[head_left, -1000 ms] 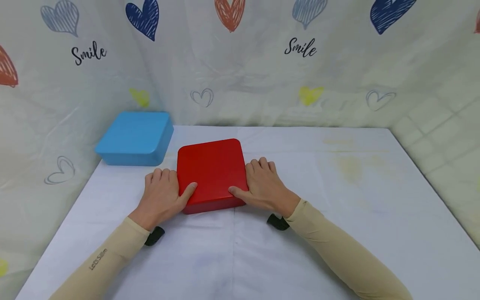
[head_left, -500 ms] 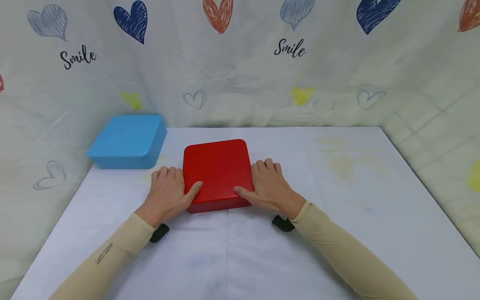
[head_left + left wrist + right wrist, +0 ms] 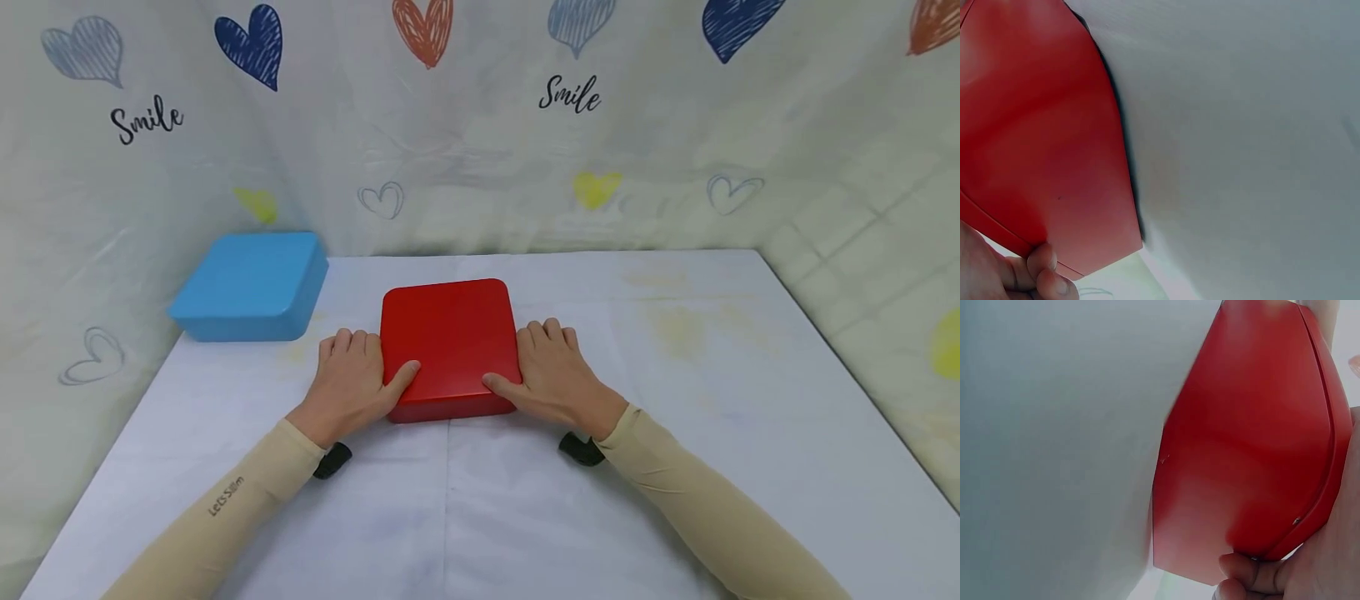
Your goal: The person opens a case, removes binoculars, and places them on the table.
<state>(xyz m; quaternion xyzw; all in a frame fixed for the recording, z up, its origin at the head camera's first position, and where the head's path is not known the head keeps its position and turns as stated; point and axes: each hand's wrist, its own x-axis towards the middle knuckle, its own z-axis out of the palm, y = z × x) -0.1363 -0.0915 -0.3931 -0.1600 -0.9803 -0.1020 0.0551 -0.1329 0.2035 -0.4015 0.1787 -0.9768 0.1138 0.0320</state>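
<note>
A red box (image 3: pixel 452 342) with rounded corners, possibly a lidded tin, sits near the middle of the white table, turned slightly. My left hand (image 3: pixel 348 379) grips its left side, thumb over the front part of the top. On the opposite side my right hand (image 3: pixel 558 371) holds it the same way. Both wrist views show the smooth red side wall (image 3: pixel 1054 144) with a thin seam near the top edge, and curled fingertips (image 3: pixel 1241 569) against it. Whether its underside touches the cloth everywhere, I cannot tell.
A similar blue box (image 3: pixel 247 283) lies at the table's back left corner. White cloth covers the table (image 3: pixel 675 433). Behind and beside it hangs a pale sheet (image 3: pixel 480 150) printed with hearts and "Smile". A dark wrist device (image 3: pixel 332 460) shows under each forearm.
Both hands have moved the red box to the right across the table, and it has turned slightly straighter. The blue box stays in place while the head view has shifted a little.
</note>
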